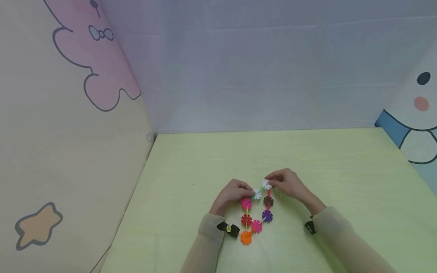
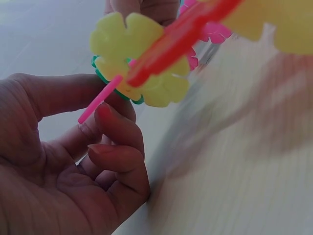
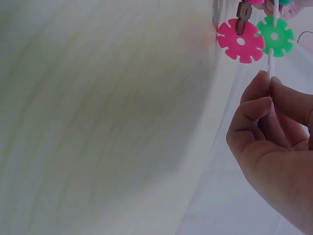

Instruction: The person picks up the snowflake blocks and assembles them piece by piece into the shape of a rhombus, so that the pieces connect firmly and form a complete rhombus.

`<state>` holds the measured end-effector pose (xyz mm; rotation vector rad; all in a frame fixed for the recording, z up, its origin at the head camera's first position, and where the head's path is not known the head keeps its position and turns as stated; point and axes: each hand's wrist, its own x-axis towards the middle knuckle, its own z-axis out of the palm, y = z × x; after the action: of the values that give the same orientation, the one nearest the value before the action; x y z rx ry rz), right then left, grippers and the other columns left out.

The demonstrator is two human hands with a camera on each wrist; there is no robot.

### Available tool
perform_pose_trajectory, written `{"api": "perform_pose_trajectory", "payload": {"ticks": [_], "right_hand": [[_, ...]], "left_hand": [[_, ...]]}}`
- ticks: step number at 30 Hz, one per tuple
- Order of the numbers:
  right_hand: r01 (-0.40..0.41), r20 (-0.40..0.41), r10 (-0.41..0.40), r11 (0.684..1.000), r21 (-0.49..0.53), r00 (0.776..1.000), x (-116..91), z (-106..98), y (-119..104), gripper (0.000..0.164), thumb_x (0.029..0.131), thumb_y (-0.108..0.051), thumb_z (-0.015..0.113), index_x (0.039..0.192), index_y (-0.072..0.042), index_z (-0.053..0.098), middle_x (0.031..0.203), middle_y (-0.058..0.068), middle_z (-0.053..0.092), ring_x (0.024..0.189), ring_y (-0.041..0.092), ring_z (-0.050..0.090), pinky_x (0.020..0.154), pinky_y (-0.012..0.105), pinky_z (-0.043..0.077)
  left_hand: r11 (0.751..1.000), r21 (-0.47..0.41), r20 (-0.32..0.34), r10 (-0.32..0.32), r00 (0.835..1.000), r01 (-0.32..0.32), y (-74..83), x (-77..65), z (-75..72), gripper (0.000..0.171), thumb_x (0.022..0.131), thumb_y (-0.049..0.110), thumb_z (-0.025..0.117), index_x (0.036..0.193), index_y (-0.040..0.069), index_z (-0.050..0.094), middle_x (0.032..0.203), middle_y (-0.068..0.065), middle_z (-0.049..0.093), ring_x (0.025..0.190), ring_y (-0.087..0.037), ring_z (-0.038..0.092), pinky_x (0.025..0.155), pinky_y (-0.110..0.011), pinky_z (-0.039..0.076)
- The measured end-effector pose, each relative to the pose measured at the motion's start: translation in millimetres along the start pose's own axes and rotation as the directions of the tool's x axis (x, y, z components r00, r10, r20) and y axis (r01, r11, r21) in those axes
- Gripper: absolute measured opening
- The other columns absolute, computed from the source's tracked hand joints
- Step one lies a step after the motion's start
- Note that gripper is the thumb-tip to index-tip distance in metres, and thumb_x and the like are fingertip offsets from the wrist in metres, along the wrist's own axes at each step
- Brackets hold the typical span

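Observation:
A chain of notched plastic snowflake discs hangs between my two hands, bent into a ring shape in the head view. My left hand (image 1: pixel 233 192) pinches the chain at its upper left, at a pink disc (image 2: pixel 100 99) seen edge-on in the left wrist view. Beside it are a yellow disc (image 2: pixel 110 41) and an edge-on red disc (image 2: pixel 181 41). My right hand (image 1: pixel 286 182) pinches a white disc (image 1: pixel 266 184) at the top between thumb and fingers. A brown disc (image 1: pixel 268 201) and a purple disc (image 1: pixel 267 216) follow below; an orange disc (image 1: pixel 246 237) is lowest.
A pale yellow-green table (image 1: pixel 191 163) lies beneath the hands. A plain light curtain (image 1: pixel 239 76) stands behind it, and a wall with cartoon prints (image 1: pixel 85 151) rises at left. Black straps (image 1: pixel 228 229) sit at both wrists.

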<state>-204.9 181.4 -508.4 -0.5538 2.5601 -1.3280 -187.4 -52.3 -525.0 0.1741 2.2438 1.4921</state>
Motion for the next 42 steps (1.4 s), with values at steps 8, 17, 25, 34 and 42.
{"api": "perform_pose_trajectory", "payload": {"ticks": [8,17,25,34,42], "right_hand": [[-0.016,0.046,0.012,0.998,0.068,0.999,3.3,-1.9,-0.6,0.017,0.092,-0.004,0.062,0.106,0.002,0.07,0.098,0.012,0.069,0.086,0.021,0.065,0.072,0.037,0.049],[-0.018,0.057,0.014,0.996,0.083,0.998,4.6,-2.9,-3.5,0.016,0.092,-0.003,0.061,0.105,0.003,0.07,0.095,0.011,0.069,0.084,0.021,0.065,0.071,0.037,0.049],[-0.019,0.053,0.016,0.998,0.057,0.998,6.6,-1.0,-6.2,0.016,0.092,-0.004,0.061,0.103,0.002,0.07,0.093,0.01,0.069,0.082,0.02,0.065,0.068,0.036,0.048],[-0.049,0.069,0.042,0.994,0.098,0.997,6.5,-0.3,-7.3,0.017,0.092,-0.004,0.061,0.105,0.004,0.069,0.091,0.01,0.07,0.081,0.02,0.063,0.067,0.035,0.046],[-0.057,0.072,0.049,0.992,0.114,0.996,5.7,0.8,-9.4,0.017,0.092,-0.002,0.06,0.104,0.005,0.069,0.089,0.008,0.07,0.08,0.02,0.063,0.067,0.033,0.047]], "left_hand": [[1.0,0.014,-0.029,-0.017,0.999,0.018,4.8,-1.8,3.4,0.011,0.084,0.018,0.073,0.08,0.008,0.076,0.071,0.002,0.065,0.061,-0.01,0.048,0.057,-0.024,0.038],[0.998,0.039,-0.06,-0.051,0.997,0.053,5.8,-1.6,6.8,0.012,0.083,0.019,0.075,0.077,0.009,0.076,0.067,0.002,0.064,0.059,-0.01,0.047,0.055,-0.024,0.036],[0.998,0.037,-0.07,-0.054,0.996,0.056,5.3,-1.2,6.0,0.012,0.082,0.018,0.075,0.075,0.009,0.076,0.064,0.002,0.063,0.057,-0.009,0.047,0.053,-0.024,0.036],[0.995,0.017,-0.089,-0.095,0.991,0.097,6.1,-2.6,6.1,0.011,0.08,0.018,0.076,0.074,0.009,0.076,0.064,0.001,0.065,0.058,-0.01,0.049,0.054,-0.024,0.037],[0.994,0.031,-0.098,-0.098,0.99,0.101,7.4,-4.6,5.9,0.011,0.08,0.019,0.076,0.074,0.009,0.076,0.064,0.001,0.064,0.057,-0.01,0.049,0.054,-0.024,0.037]]}}
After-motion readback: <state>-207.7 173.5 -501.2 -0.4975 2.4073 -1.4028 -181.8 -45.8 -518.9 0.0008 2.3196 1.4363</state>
